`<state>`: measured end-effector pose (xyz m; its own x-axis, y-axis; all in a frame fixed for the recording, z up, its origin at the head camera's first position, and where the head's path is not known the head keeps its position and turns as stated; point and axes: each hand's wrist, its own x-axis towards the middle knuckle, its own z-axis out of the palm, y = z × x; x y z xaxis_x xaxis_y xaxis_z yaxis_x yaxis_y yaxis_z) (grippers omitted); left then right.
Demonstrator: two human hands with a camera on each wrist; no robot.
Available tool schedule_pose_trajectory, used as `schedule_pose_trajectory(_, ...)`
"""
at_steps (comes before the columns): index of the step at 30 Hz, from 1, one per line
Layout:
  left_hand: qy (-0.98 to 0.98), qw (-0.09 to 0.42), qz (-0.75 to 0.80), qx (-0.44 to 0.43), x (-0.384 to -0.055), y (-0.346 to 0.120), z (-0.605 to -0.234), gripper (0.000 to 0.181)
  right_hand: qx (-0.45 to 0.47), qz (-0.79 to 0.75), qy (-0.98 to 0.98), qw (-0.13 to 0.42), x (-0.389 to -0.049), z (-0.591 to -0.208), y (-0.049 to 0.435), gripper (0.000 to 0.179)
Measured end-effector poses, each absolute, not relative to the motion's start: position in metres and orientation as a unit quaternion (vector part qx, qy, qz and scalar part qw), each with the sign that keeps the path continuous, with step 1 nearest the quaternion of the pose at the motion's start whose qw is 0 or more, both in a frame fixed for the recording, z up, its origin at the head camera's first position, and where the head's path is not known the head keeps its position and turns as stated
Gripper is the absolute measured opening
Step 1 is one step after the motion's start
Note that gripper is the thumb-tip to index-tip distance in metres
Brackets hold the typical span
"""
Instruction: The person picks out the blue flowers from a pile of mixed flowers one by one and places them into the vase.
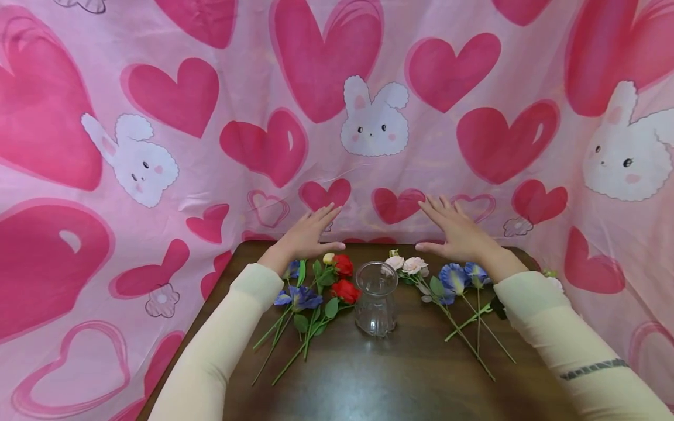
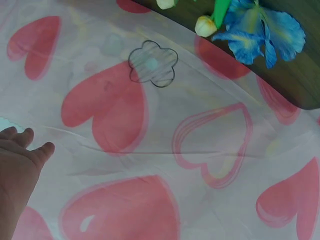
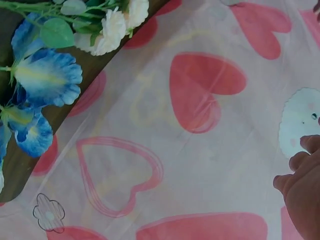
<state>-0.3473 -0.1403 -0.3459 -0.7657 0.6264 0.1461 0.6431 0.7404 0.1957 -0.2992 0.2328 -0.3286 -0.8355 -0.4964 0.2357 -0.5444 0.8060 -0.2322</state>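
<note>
Both hands are raised over the far part of the table, holding nothing. The left hand [image 1: 309, 233] has its fingers extended and its thumb spread, above red roses [image 1: 344, 291] and blue-violet irises [image 1: 302, 298] lying on the left. In mirror of it, the right hand [image 1: 455, 233] is stretched out above pale pink roses [image 1: 415, 266] and more blue irises [image 1: 454, 279] on the right. Between the two groups of flowers stands a clear glass vase [image 1: 375, 310], upright, with nothing inside. Fingertips of each hand show at the edge of its wrist view.
A dark brown wooden table [image 1: 368, 386] carries the flowers, stems pointing toward the near side. Behind and beside it hangs a pink cloth [image 1: 321, 164] printed with hearts and rabbits. Part of a white flower [image 1: 554, 283] shows past the right sleeve.
</note>
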Motion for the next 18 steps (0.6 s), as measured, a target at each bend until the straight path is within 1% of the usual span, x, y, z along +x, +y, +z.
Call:
schedule_pose_trajectory(7, -0.921, 0.041, -0.158, -0.354, -0.331, -0.142, -0.355, 0.094, 0.279, 0.189, -0.937, 0.088, -0.286, -0.332, 0.233, 0.098)
schedule_pose_trajectory(13, -0.916, 0.045, -0.182, -0.356, -0.320, -0.144, -0.369, 0.093, 0.278, 0.212, -0.932, 0.092, -0.278, -0.344, 0.232, 0.095)
schedule_pose_trajectory(18, -0.914, 0.026, -0.216, -0.343, -0.311, -0.142, -0.383, 0.091, 0.261, 0.234, -0.933, 0.080, -0.270, -0.360, 0.232, 0.094)
